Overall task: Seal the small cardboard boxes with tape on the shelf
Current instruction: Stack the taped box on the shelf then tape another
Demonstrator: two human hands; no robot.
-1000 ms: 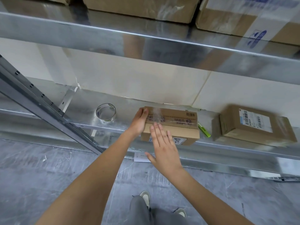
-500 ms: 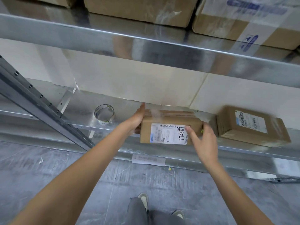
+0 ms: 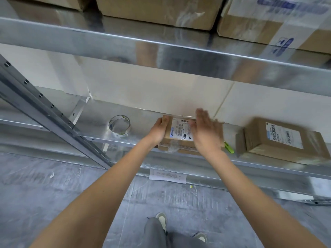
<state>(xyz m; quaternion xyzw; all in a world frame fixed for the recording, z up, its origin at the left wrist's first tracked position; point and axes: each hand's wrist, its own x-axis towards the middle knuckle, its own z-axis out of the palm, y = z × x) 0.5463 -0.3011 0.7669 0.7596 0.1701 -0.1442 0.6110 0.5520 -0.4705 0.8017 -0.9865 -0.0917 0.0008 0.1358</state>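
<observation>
A small cardboard box [image 3: 179, 138] lies on the metal shelf [image 3: 93, 127], its white shipping label facing up and clear tape along its near side. My left hand [image 3: 159, 130] grips the box's left end, thumb on top. My right hand [image 3: 204, 133] lies over the right half of the box with straight fingers pointing toward the wall; it is blurred. A roll of clear tape [image 3: 119, 125] stands on the shelf to the left. A second small labelled box [image 3: 281, 140] sits on the shelf to the right.
A green cutter [image 3: 229, 148] lies between the two boxes near the shelf's front edge. A slanted metal upright [image 3: 44, 111] crosses at the left. Larger taped cartons [image 3: 157, 9] fill the upper shelf. A paper slip [image 3: 167, 176] lies on the floor below.
The box has been turned over, from taped face up, through label facing me, to label on top. My right hand moved from the right end onto the top.
</observation>
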